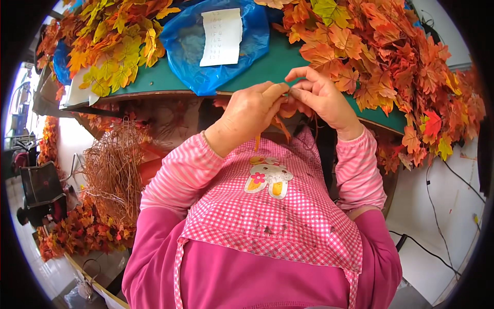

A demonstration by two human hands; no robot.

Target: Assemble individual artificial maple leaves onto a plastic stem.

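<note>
My left hand [252, 114] and my right hand [323, 100] meet at fingertip height just over the front edge of the table. The left fingers are closed in a pinch, with orange artificial maple leaves [281, 127] hanging beneath them. Thumb and forefinger of the right hand also press together, touching the left fingertips; the small piece between them is too hidden to name. Behind the hands, a blue plastic bag [180, 38] lies on the green tabletop [149, 77], with a white paper slip [222, 37] bearing handwriting on top of it.
Yellow-orange leaves [121, 51] heap at the table's left, and red-orange leaves [381, 56] spill over its right edge. Left of my body stands a bundle of thin brown stems [114, 165] above more leaves [85, 229]. A black cable [422, 244] runs along the right; a dark chair [42, 185] stands farther left.
</note>
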